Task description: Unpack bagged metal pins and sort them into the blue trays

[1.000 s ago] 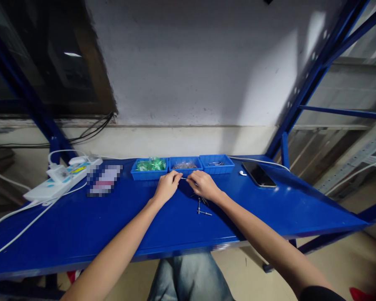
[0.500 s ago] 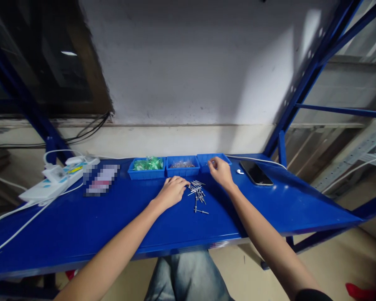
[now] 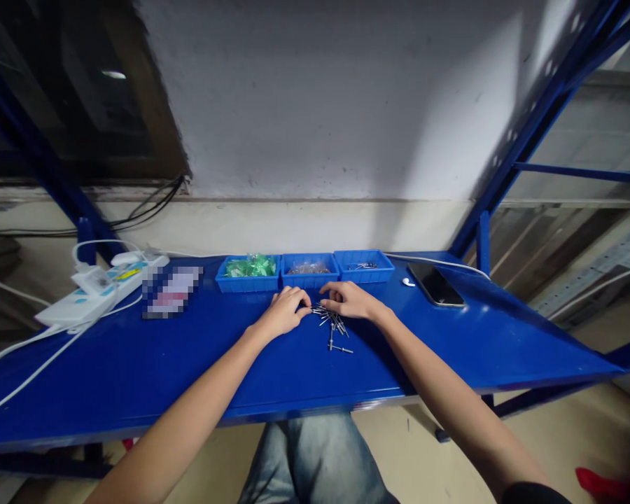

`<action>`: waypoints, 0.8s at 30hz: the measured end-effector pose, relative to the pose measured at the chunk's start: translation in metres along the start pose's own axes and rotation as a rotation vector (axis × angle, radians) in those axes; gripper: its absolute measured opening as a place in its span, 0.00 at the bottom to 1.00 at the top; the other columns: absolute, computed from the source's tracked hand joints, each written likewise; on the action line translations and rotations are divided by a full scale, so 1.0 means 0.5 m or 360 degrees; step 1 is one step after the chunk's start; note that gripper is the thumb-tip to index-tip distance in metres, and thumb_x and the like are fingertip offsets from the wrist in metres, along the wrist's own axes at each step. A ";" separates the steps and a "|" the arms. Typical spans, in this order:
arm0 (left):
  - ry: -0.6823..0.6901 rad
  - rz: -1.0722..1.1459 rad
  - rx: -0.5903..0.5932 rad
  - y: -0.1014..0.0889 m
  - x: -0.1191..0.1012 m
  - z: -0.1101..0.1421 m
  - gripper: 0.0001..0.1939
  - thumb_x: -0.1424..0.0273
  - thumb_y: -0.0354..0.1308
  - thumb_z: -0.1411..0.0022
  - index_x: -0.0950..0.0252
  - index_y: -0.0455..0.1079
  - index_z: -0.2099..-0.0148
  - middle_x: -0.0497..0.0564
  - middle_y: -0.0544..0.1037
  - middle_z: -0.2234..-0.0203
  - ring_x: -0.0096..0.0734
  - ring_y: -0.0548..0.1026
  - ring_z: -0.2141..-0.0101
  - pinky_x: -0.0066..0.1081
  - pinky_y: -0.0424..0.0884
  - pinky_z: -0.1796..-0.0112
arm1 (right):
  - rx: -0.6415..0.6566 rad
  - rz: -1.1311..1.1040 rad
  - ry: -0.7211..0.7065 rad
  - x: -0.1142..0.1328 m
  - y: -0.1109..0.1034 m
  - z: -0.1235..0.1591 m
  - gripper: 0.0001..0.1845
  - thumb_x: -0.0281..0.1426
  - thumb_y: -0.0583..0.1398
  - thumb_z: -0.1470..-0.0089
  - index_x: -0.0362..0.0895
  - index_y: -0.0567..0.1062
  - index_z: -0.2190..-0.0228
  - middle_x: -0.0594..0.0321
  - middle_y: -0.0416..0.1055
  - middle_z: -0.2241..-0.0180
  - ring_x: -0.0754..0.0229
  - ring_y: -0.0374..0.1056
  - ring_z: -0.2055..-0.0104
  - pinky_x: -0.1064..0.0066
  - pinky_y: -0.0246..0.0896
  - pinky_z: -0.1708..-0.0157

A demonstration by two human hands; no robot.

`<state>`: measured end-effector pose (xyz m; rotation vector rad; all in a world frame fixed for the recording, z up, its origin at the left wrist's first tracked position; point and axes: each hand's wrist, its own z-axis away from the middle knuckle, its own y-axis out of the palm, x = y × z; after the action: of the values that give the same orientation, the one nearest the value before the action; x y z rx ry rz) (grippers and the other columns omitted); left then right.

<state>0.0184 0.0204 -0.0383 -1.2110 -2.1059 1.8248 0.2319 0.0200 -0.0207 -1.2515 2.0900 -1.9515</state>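
Note:
A small pile of silver blind rivets [image 3: 338,323] lies on the blue table, with a couple of them set a little apart at its near end. At the pile's left edge is my left hand [image 3: 285,310], its thumb and forefinger pinched together on the end of a rivet. My right hand [image 3: 349,300] hovers over the far side of the pile, thumb and fingers apart; I see nothing between them. Behind the hands stands a blue bin [image 3: 365,275] with several rivets in it.
Two more blue bins hold green plastic packets [image 3: 250,266] and small clear-bagged pieces [image 3: 309,269]. A white earbud [image 3: 408,282] and a phone [image 3: 435,285] lie at right. A power strip [image 3: 97,294] with cables and a blurred-out item [image 3: 172,292] are at left.
My right hand has come from the right-hand bin back toward me and left, to the rivet pile. My left hand's thumb and forefinger have drawn together at the pile's edge.

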 end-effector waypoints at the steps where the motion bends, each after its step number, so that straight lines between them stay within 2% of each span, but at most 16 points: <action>1: 0.0033 0.0024 0.0005 -0.001 0.002 -0.001 0.02 0.70 0.54 0.41 0.61 0.66 0.64 0.49 0.73 0.65 0.38 0.67 0.59 0.37 0.62 0.58 | 0.0009 -0.0011 -0.0035 0.005 0.003 0.000 0.15 0.36 0.57 0.46 0.43 0.71 0.58 0.68 0.69 0.78 0.66 0.63 0.77 0.75 0.52 0.76; 4: 0.0116 0.0079 -0.0053 -0.006 0.004 -0.004 0.04 0.74 0.51 0.40 0.62 0.66 0.63 0.49 0.74 0.67 0.36 0.67 0.62 0.34 0.64 0.60 | -0.0032 0.0066 -0.0099 0.014 0.011 -0.001 0.14 0.35 0.58 0.47 0.44 0.71 0.58 0.67 0.68 0.75 0.66 0.63 0.75 0.75 0.53 0.74; 8: 0.0094 0.0188 -0.0264 -0.019 0.000 -0.004 0.05 0.72 0.49 0.38 0.62 0.65 0.61 0.50 0.72 0.66 0.34 0.68 0.61 0.33 0.65 0.58 | -0.0238 0.0215 -0.0184 0.027 0.018 -0.003 0.13 0.34 0.59 0.48 0.44 0.70 0.60 0.62 0.68 0.67 0.64 0.64 0.68 0.73 0.56 0.67; 11: 0.0038 0.0287 -0.0360 -0.028 -0.005 -0.003 0.06 0.71 0.48 0.37 0.62 0.65 0.59 0.50 0.71 0.66 0.32 0.70 0.62 0.32 0.66 0.58 | -0.0344 0.0268 -0.0257 0.042 0.020 -0.005 0.06 0.31 0.57 0.45 0.44 0.70 0.64 0.61 0.67 0.67 0.63 0.64 0.66 0.73 0.56 0.65; 13: 0.0033 0.0319 -0.0401 -0.032 -0.008 -0.002 0.06 0.71 0.48 0.37 0.63 0.65 0.59 0.50 0.71 0.66 0.31 0.70 0.63 0.32 0.66 0.58 | -0.0395 0.0299 -0.0285 0.049 0.020 -0.007 0.04 0.30 0.54 0.43 0.44 0.69 0.66 0.61 0.67 0.68 0.62 0.63 0.66 0.73 0.56 0.65; 19: 0.0103 0.0210 -0.0490 -0.041 -0.015 -0.001 0.05 0.69 0.52 0.38 0.61 0.67 0.60 0.48 0.74 0.66 0.33 0.69 0.62 0.34 0.64 0.57 | -0.0473 0.0315 -0.0299 0.048 0.019 -0.008 0.09 0.31 0.50 0.40 0.44 0.68 0.67 0.59 0.67 0.69 0.60 0.63 0.65 0.70 0.57 0.64; 24: 0.0068 0.0097 -0.0500 -0.045 -0.013 -0.003 0.09 0.69 0.48 0.36 0.62 0.69 0.65 0.49 0.76 0.67 0.34 0.70 0.63 0.35 0.63 0.57 | -0.0465 0.0326 -0.0334 0.062 0.023 -0.005 0.08 0.34 0.52 0.41 0.44 0.69 0.66 0.59 0.67 0.67 0.60 0.64 0.64 0.70 0.57 0.63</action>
<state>0.0127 0.0185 -0.0158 -1.3787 -2.4220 1.5122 0.2036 0.0042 -0.0147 -1.1655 2.3425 -1.4072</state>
